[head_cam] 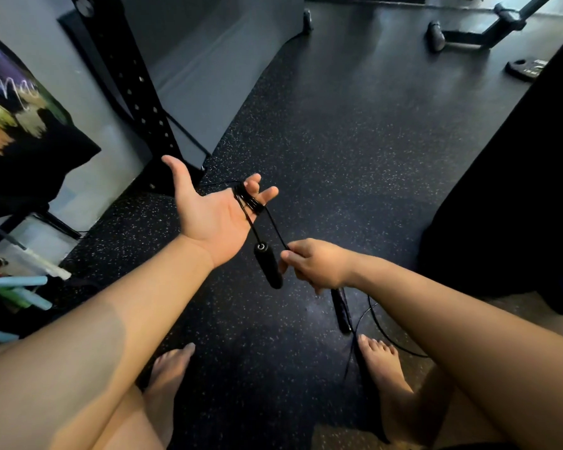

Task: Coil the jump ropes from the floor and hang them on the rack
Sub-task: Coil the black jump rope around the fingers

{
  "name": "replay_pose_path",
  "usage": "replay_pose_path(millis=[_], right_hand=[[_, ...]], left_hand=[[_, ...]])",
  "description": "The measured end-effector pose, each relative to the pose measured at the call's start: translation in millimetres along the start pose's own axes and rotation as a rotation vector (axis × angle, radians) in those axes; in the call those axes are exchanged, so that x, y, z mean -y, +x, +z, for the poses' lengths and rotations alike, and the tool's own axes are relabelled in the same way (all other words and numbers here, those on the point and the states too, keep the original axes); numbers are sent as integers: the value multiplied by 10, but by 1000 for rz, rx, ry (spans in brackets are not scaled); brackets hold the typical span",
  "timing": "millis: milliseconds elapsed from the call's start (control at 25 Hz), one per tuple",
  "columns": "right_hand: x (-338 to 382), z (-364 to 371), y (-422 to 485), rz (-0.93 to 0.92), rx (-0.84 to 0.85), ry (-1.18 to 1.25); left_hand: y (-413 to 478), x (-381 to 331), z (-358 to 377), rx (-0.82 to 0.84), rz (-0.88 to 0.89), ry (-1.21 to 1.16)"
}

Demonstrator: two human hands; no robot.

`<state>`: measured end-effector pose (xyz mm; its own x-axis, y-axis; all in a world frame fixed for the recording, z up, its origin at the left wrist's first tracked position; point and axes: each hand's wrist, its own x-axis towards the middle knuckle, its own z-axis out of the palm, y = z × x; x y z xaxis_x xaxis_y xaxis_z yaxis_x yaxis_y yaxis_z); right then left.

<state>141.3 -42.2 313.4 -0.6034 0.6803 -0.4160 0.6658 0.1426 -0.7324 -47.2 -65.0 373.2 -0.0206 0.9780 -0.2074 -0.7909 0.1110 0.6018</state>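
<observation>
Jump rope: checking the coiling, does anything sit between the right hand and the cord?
Nothing visible: the right hand pinches the cord directly; it runs free to loops on the left hand. A handle dangles beside it.

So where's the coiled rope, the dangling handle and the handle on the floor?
coiled rope [246, 198], head view, middle of the loops.
dangling handle [268, 267], head view, middle of grip.
floor handle [342, 311], head view, middle of shaft.

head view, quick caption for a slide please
Black jump rope looped over fingers of the open left hand; right hand pinches its cord

Left hand [208, 219], right hand [316, 264], 2 forearms [111, 306] bare; 2 bare feet [166, 378].
</observation>
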Motion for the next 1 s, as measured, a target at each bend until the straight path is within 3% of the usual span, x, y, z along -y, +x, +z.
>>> replay_pose_path(millis=[240,360,440,680,800,1000], right_hand=[[263,25,-121,-134,-29,-512],[443,-24,-207,-239,-105,-654],[509,-131,-242,-330,-198,-702],[371,-539,-241,-406,-389,-586],[239,-642,-204,-441,-395,-506],[-32,-611,-139,-396,-400,-265]], left_hand=[[20,42,10,-39,70,17],[96,149,-139,-83,-42,377],[36,224,-141,-4,-198,693],[-45,306,-65,270,-433,1046],[-55,290,-47,402,-553,1066],[-54,206,71,404,-564,869]])
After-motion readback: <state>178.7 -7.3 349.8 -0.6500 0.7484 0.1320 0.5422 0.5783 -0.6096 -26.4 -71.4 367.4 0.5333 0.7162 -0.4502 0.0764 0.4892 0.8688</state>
